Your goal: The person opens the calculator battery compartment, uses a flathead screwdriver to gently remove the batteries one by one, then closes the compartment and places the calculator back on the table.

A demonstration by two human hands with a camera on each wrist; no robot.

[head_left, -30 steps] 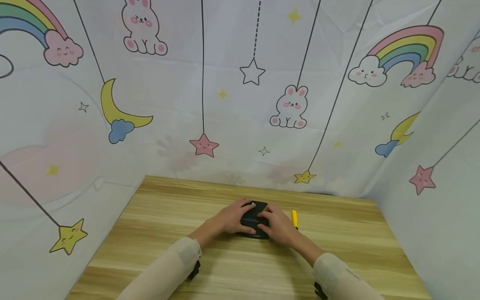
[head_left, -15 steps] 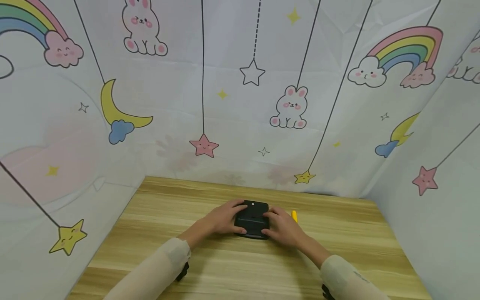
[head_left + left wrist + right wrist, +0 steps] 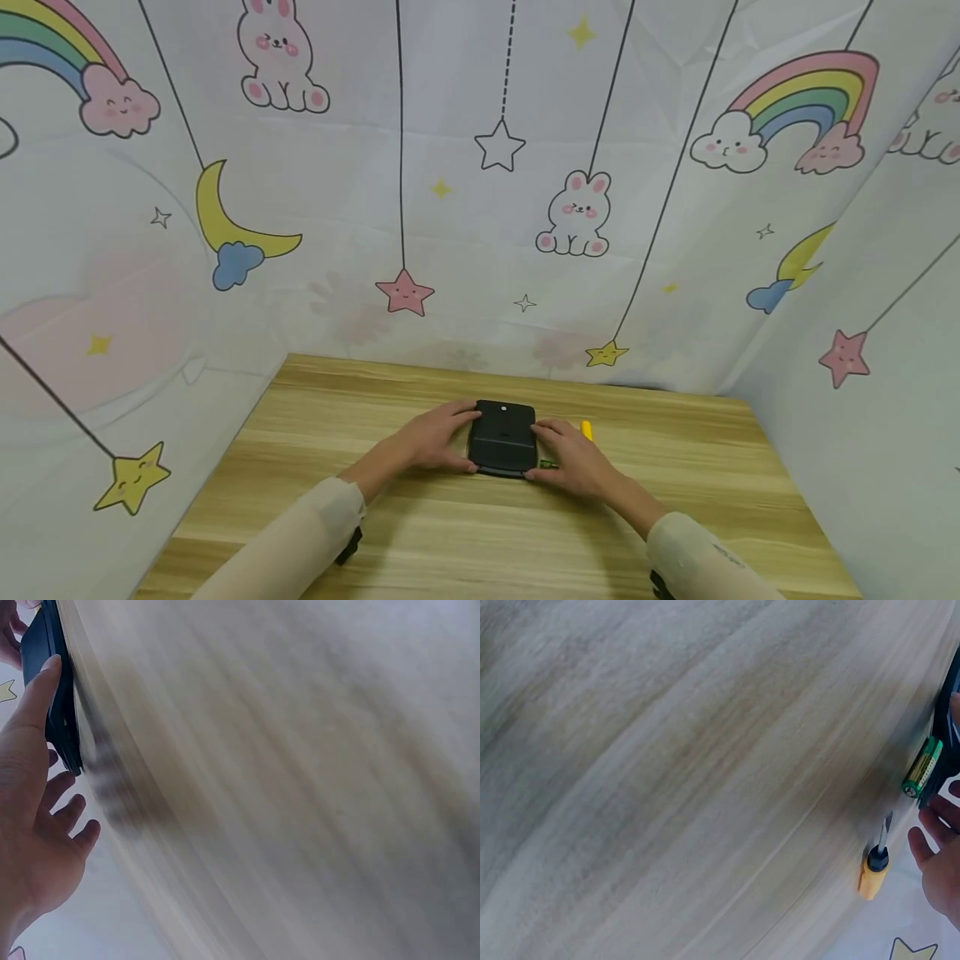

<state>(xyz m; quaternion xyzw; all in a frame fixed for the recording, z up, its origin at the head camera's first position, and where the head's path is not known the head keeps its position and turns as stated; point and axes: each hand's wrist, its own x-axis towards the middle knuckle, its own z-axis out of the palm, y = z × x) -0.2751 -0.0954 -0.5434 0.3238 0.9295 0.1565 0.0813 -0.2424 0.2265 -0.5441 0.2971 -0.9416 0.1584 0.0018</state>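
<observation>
A black flat device point(image 3: 504, 435), with a raised ridge and a small white dot near its far edge, sits in the middle of the wooden table. My left hand point(image 3: 431, 437) holds its left edge, thumb at the near corner and index fingertip farther back. My right hand point(image 3: 573, 462) holds the right edge the same way. In the left wrist view the left thumb point(image 3: 41, 694) lies along the device point(image 3: 56, 712), with the other fingers spread loosely. A green battery point(image 3: 922, 766) lies close by the device's right side. Most of the right hand is cut off in the right wrist view.
A screwdriver point(image 3: 874, 874) with a yellow handle lies right of the device, its handle showing behind the right hand in the head view. A printed cloth wall point(image 3: 465, 250) rises behind the wooden table point(image 3: 480, 533) and along its sides.
Both hands have slid outward from the top of the device to its side edges, uncovering its upper face. The green battery has come into sight beside the right hand.
</observation>
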